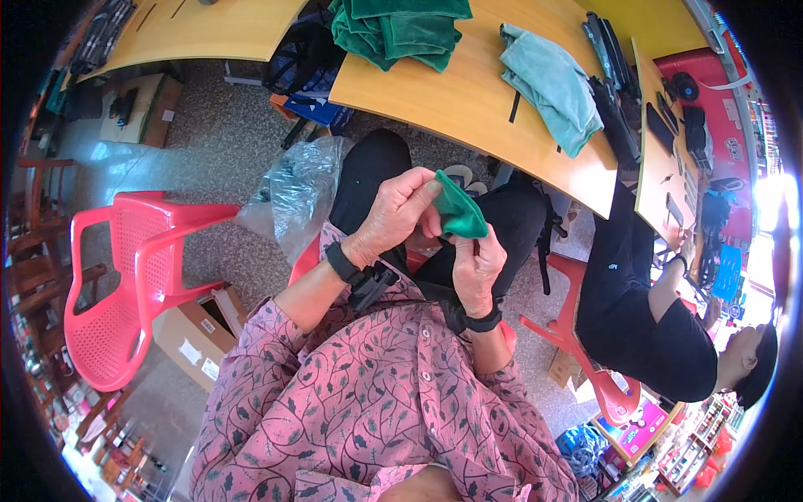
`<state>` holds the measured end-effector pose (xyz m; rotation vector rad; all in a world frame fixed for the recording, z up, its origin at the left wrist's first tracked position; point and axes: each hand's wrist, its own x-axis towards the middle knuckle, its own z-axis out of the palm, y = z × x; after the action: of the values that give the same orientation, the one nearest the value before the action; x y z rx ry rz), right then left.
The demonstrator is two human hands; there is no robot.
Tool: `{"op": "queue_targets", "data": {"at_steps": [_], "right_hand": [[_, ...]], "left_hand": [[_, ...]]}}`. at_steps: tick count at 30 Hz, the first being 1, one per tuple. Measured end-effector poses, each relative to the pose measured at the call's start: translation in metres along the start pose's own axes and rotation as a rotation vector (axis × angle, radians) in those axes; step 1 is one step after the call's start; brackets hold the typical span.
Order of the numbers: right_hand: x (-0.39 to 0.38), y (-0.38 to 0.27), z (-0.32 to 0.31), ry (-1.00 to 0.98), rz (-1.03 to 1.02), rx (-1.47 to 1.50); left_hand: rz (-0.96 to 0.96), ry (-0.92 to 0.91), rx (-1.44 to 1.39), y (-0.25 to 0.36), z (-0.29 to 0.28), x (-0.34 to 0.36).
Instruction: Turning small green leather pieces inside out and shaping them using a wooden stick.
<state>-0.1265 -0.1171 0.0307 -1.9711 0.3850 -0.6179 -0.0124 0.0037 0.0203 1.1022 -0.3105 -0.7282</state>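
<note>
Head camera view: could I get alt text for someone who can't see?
A person's left hand and right hand pinch a small green velvety cloth above their lap. Beyond, a yellow table holds a dark green cloth pile and a pale green cloth. A pink chair stands at left; a co-worker in black sits at right.

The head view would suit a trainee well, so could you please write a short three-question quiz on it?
1. Which of the person's hands are holding the small green cloth?
2. Fill in the blank: on the table, as the picture shows it, the pale green cloth lies to the ____ of the dark green pile.
3. What colour is the armchair on the person's left? A) blue B) pink C) white

Key:
1. Both: the left hand and the right hand.
2. right
3. B
</note>
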Motion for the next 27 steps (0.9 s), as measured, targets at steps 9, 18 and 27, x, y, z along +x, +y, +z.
{"op": "queue_targets", "data": {"at_steps": [9, 18, 27], "right_hand": [[0.001, 0.002, 0.0, -0.06, -0.014, -0.068], [-0.003, 0.0, -0.005, -0.044, 0.045, 0.025], [-0.003, 0.003, -0.01, -0.12, 0.08, 0.045]], "left_hand": [[-0.022, 0.028, -0.025, 0.005, -0.003, 0.001], [-0.045, 0.011, -0.04, 0.002, -0.007, 0.002], [-0.051, -0.03, -0.117, 0.015, -0.003, 0.001]]}}
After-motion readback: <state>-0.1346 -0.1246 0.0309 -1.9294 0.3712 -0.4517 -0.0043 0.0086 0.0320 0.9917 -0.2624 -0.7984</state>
